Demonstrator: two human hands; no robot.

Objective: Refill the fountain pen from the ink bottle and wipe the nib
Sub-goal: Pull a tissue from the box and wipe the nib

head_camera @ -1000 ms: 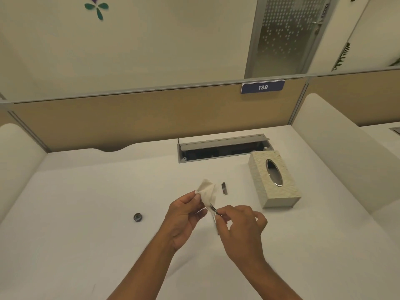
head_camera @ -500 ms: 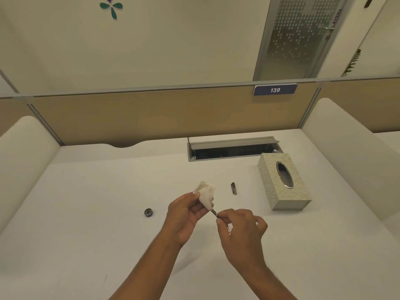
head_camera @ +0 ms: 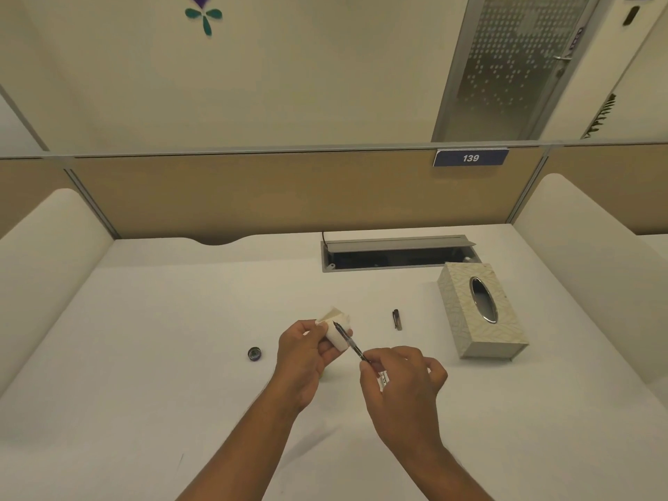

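Fountain pen [head_camera: 350,342]: slim, dark, lying on a diagonal at frame centre. Its rear part is pinched in the fingertips of the right hand [head_camera: 401,383] and largely hidden there. Its nib end is laid against a folded white tissue [head_camera: 338,329]; the nib itself is too small to be made out.

Tissue: soft, creased, gripped between thumb and fingers of the left hand [head_camera: 307,350], partly covered by them.

Bottle cap [head_camera: 254,354]: small, round, dark, left of the hands on the white desk [head_camera: 144,356].

Pen cap [head_camera: 397,319]: short, dark, metallic clip; detail unclear.

Tissue box [head_camera: 482,312]: rectangular, pale textured casing, oval metal-rimmed slot, centre right.

Cable tray [head_camera: 397,253]: grey metal, lid raised, interior dark.

Ink bottle: cannot be made out; a small pale object under the right hand is mostly concealed.
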